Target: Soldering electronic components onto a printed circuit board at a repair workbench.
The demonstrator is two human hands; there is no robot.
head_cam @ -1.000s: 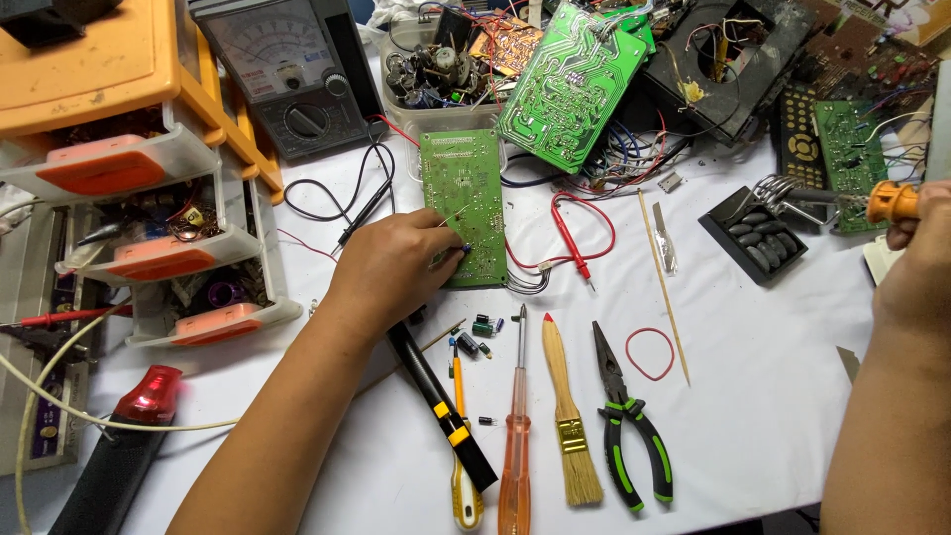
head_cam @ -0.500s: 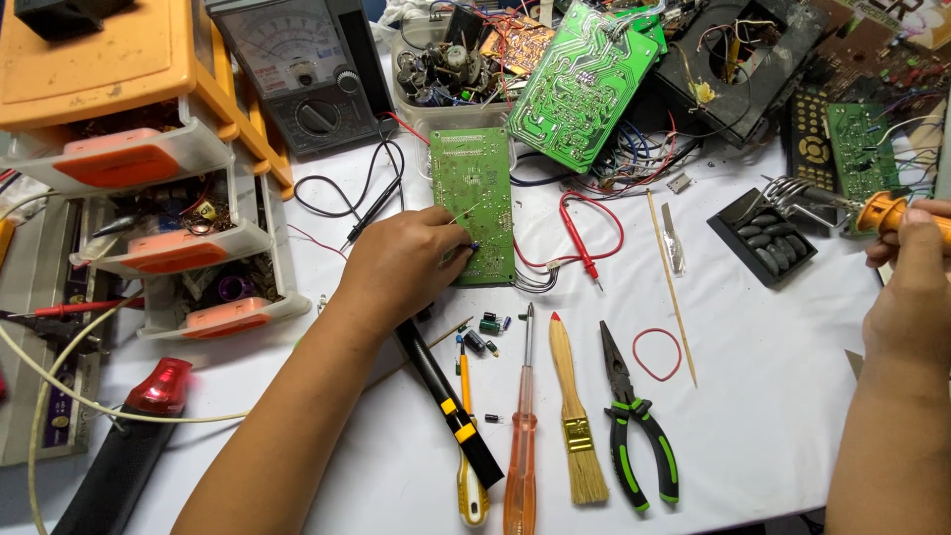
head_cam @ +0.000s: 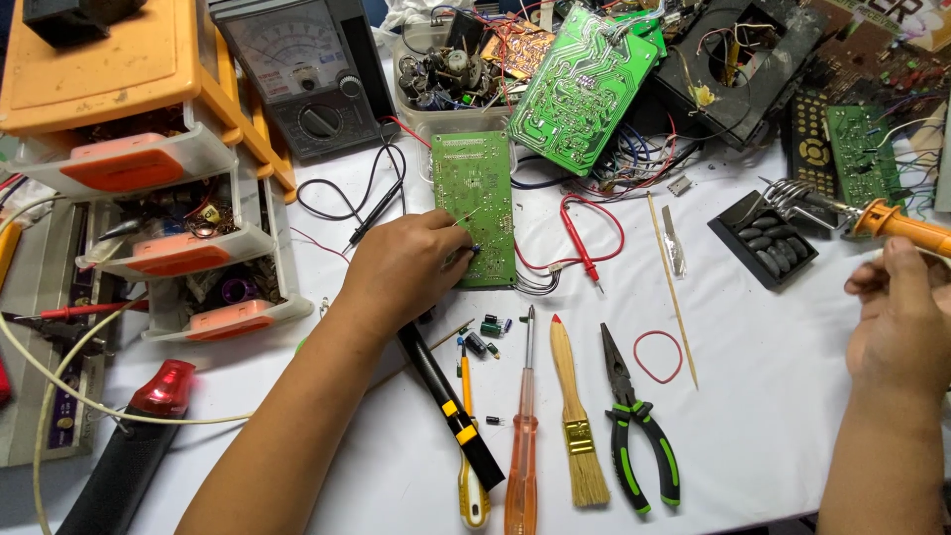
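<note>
Left hand [head_cam: 408, 266] pinching green circuit board [head_cam: 475, 198] (flat); right hand [head_cam: 899, 322] gripping soldering iron [head_cam: 897, 225].

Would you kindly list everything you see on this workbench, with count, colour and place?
small circuit board: one, green, centre, under the left hand
large circuit board: one, green, tilted, top centre
meter: one, grey, top left of centre
drawer unit: one, orange and clear, left
screwdriver: one, orange handle, bottom centre
brush: one, wooden, right of the screwdriver
pliers: one, green and black grips, right of the brush
rubber band: one, red, right of the pliers
soldering iron: one, orange handle, right edge
table: one, white
left hand: resting on the small circuit board
right hand: fingers at the soldering iron handle
</note>
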